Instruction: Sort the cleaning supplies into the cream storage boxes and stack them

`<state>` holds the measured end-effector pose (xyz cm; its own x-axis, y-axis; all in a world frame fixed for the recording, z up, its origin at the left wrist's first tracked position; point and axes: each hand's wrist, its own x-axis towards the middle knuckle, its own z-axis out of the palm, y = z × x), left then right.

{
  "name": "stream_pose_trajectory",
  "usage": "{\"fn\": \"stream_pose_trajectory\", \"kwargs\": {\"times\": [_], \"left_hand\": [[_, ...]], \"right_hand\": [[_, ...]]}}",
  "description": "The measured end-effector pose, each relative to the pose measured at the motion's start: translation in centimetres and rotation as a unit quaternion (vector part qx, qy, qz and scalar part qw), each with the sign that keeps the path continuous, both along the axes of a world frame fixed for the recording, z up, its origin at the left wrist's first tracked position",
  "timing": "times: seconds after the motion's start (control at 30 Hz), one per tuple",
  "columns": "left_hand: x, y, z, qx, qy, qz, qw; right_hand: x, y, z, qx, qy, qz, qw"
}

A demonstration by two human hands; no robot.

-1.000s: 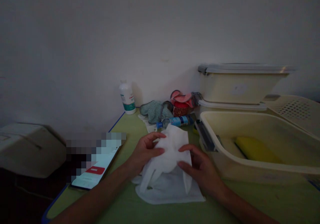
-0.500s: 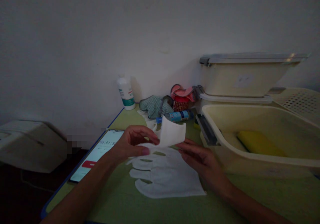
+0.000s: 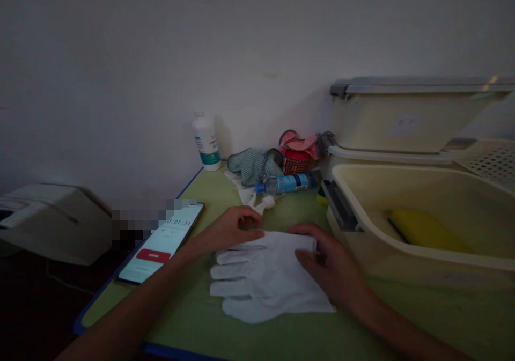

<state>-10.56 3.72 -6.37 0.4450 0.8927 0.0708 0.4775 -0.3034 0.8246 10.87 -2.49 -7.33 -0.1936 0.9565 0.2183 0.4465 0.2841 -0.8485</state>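
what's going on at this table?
A person's bare hands are on white glovework laid flat on the green table, fingers pointing left. The left hand is at its far edge, the right hand at the cuff end; how firmly either grips is unclear. A phone showing a timer lies left; an open bin stands right.

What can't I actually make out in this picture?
All in the head view:
White glove: its underside, hidden against the table.
Right hand: its outer fingers, hidden by the hand itself.
Phone: upper-left edge, covered by pixelated blocks.
White bottle: fine print, too small.
Perforated basket: cut off by the right edge.
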Motion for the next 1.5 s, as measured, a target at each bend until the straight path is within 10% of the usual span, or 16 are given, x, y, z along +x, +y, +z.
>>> {"fn": "stream_pose_trajectory", "kwargs": {"times": [0.33,0.7,1.5], "left_hand": [[-0.3,-0.1,-0.5,-0.026,0.075,-0.037,0.996],[-0.1,1.0,-2.5,-0.036,-0.017,0.031,0.999],[-0.1,0.8,-1.6,-0.093,-0.041,0.067,0.993]], "right_hand": [[0.3,-0.5,0.3,0.161,-0.185,0.045,0.968],[0.4,-0.1,-0.3,0.143,-0.286,0.039,0.947],[0.8,0.1,-0.2,0.105,-0.382,0.033,0.918]]}}
